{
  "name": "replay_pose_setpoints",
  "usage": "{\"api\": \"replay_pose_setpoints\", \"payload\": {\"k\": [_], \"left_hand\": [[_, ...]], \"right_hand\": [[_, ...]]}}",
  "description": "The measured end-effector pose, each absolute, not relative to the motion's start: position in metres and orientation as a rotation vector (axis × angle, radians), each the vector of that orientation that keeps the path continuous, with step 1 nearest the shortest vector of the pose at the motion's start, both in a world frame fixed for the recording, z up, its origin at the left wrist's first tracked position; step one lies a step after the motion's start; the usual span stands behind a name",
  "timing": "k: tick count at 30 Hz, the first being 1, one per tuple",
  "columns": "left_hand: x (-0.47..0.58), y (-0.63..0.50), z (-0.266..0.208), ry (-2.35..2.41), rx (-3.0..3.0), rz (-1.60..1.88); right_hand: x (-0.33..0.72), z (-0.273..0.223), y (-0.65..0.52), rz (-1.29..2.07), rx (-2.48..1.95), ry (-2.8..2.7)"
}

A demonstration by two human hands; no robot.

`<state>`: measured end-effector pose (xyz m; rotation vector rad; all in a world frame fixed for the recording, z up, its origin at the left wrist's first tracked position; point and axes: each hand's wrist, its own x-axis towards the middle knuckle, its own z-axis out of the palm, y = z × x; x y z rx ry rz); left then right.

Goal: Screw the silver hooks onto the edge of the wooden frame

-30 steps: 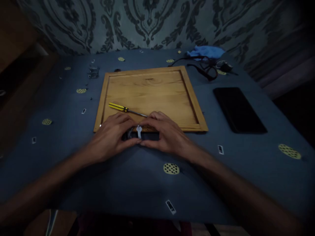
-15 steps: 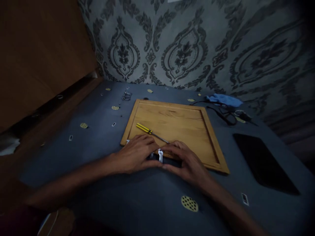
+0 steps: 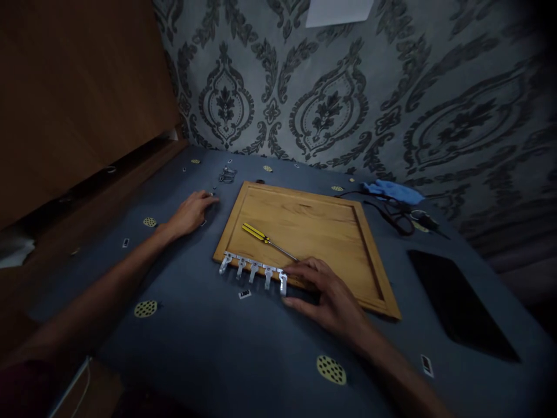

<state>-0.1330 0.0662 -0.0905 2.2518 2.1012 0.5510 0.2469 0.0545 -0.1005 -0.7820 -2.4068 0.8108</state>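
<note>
The fingers of the right hand (image 3: 328,293) are spread and lie on the right end of a metal hook rail (image 3: 253,270); they press it but do not close around it. The rail, with five hooks, lies along the near edge of a wooden board (image 3: 304,232), touching it. The left hand (image 3: 191,212) is stretched out to the left of the board, fingers loosely extended, the tips at some tiny dark things on the blue table cover (image 3: 209,348); whether it pinches one I cannot tell. A yellow-handled screwdriver (image 3: 265,238) lies on the board, near the rail. Further away are metal rings (image 3: 226,174), a blue cloth (image 3: 391,188) and a black phone (image 3: 461,302).
</note>
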Motion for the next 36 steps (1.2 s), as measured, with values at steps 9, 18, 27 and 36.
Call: {"api": "replay_pose_setpoints", "payload": {"k": [9,18,27,36], "left_hand": [[-0.144,0.067,-0.095,2.08,2.315,0.422],[-0.145,0.078,-0.097,2.135,2.285,0.469],[-0.141,0.062,-0.088,1.962,2.426,0.357],[-0.136,0.072,-0.075,2.015,2.45,0.132]], "right_hand": [[0.247,-0.099,0.054,0.824,-0.744,-2.377],[0.247,-0.1,0.054,0.814,-0.772,-2.386],[0.248,-0.102,0.054,0.817,-0.761,-2.401],[0.247,-0.1,0.05,0.872,-0.822,-2.386]]}}
